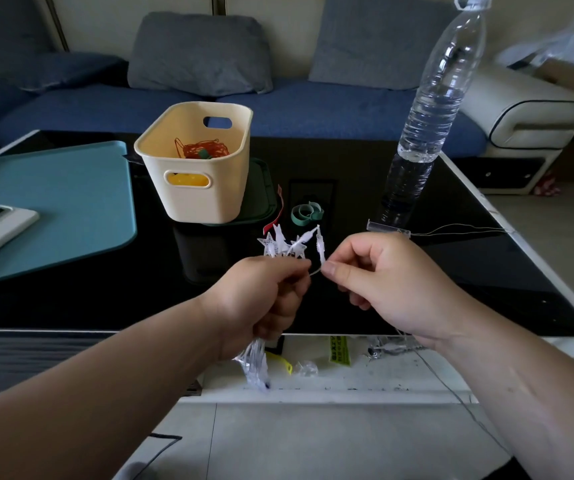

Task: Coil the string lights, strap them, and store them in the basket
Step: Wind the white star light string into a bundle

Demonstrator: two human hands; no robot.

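Step in hand: coiling, judged to be partly done; strapping and storing not yet begun.

Left hand (264, 299): fingers curled tight round a bundle of string lights (280, 245); clear star-shaped bulbs stand out above the fist and more hang below the wrist.

Right hand (382, 285): thumb and forefinger pinched together on the strand just beside the left fist; the other fingers are loosely curled.

Location of the lights: held in the air above the near edge of the black table (105, 289), between the two hands; a loose wire (458, 230) lies across the table to the right, and a thin line drops past the right forearm towards the floor; whether these are one run cannot be told.

Strap: a green strap (306, 213) lies curled on the table beyond the hands, near the cream basket (223, 195); neither hand touches it.

Basket: stands upright on the table, well apart from the hands; an orange tangle of wire already lies inside.

Next move, as judged: the right hand must feed another loop into the left fist and draw in the slack; the wire is fine and the stars are likely to snag, so even loops and light tension are called for; only with the tail gathered can the strap be taken up.
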